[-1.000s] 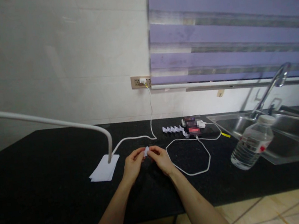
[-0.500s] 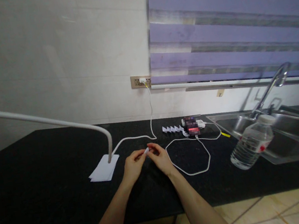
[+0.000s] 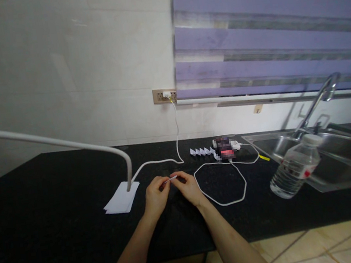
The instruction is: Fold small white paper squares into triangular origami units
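Between my fingertips is a small folded piece of white paper (image 3: 170, 179), seen nearly edge-on as a thin strip. My left hand (image 3: 157, 193) pinches its left end, and my right hand (image 3: 186, 186) has thumb and fingers closed at its right end. Both hands are just above the black countertop (image 3: 90, 243). Left of them lies a small stack of white paper sheets (image 3: 124, 199). Beyond my right hand, a row of small folded white paper pieces (image 3: 202, 151) stretches toward a blurred-out device.
A white cable (image 3: 224, 204) loops right of my hands, joined to the pixelated device (image 3: 226, 147). A water bottle (image 3: 293, 169) stands by the steel sink (image 3: 340, 165) and faucet (image 3: 316, 107). A thick white cable (image 3: 76, 144) hangs in front on the left. The wall socket (image 3: 164, 95) holds a plug.
The paper in my fingers has turned from a short upright-tilted piece to a longer, flatter thin strip. My hands have shifted only slightly; the surroundings stay the same.
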Demonstrator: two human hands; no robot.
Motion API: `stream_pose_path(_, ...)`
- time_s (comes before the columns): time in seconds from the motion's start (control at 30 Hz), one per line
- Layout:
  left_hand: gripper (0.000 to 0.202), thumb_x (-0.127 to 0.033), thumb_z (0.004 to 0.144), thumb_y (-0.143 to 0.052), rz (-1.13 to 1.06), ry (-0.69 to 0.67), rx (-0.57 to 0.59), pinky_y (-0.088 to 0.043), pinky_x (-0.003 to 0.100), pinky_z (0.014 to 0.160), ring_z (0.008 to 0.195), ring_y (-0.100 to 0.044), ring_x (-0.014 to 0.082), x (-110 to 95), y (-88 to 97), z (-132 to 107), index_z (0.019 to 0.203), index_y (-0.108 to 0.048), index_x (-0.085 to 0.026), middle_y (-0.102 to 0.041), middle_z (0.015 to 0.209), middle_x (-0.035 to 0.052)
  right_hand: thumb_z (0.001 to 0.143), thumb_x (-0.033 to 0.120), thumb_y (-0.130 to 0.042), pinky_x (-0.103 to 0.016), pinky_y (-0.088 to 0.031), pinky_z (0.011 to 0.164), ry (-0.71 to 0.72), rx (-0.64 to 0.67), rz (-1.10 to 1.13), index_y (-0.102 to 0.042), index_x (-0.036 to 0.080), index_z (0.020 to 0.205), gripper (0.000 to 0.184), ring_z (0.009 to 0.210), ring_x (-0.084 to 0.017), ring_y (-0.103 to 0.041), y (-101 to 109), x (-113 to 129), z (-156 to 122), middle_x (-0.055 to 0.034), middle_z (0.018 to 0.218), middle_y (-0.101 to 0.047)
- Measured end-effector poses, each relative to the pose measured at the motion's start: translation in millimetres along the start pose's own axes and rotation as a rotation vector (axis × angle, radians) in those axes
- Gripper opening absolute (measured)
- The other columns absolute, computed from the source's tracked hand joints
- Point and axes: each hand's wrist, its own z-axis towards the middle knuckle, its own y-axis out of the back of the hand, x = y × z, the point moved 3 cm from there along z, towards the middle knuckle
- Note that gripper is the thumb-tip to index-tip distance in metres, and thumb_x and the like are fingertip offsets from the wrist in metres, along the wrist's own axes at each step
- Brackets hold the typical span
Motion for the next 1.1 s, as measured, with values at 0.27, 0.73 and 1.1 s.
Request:
stream_pose_path(0.27,0.019,-0.029,0.072,-0.052,-0.025,0.162,0.03,-0.046,0.024,0.06,0.064,-0.06,0.0143,3.3,0.7,2.2,0.07,-0.065,-0.016,-0.066,0.069,0.0026,0.069,0.028,-0.06,-0.026,-0.045,0.067,-0.046,-0.033,-0.025,-0.067,0.016,0.077,0.016,0.069,-0.016,-0.059,1.2,0.8,-0.3,-0.0027,0.072,-0.066)
stream_pose_path(0.73,0.024,-0.036,0.067,-0.055,-0.124,0.457,0.063,-0.044,0.023,0.056,0.056,-0.058,0.0146,5.6,3.8,1.9,0.069,-0.066,-0.015,-0.063,0.057,0.0005,0.072,0.033,-0.054,-0.027,-0.046,0.068,-0.044,-0.068,-0.04,-0.069,0.016,0.076,0.023,0.07,-0.017,-0.06,5.9,-6.6,3.2,-0.0034,0.073,-0.068)
stream_pose_path(1.1,0.021,-0.035,0.067,-0.055,-0.107,0.393,0.017,-0.043,0.023,0.054,0.054,-0.056,0.0137,8.4,2.6,1.6,0.061,-0.063,-0.016,-0.06,0.054,-0.0009,0.07,0.029,-0.057,-0.026,-0.045,0.064,-0.036,-0.111,-0.036,-0.067,0.015,0.068,0.017,0.064,-0.016,-0.058,4.9,-6.1,2.9,-0.0019,0.065,-0.065)
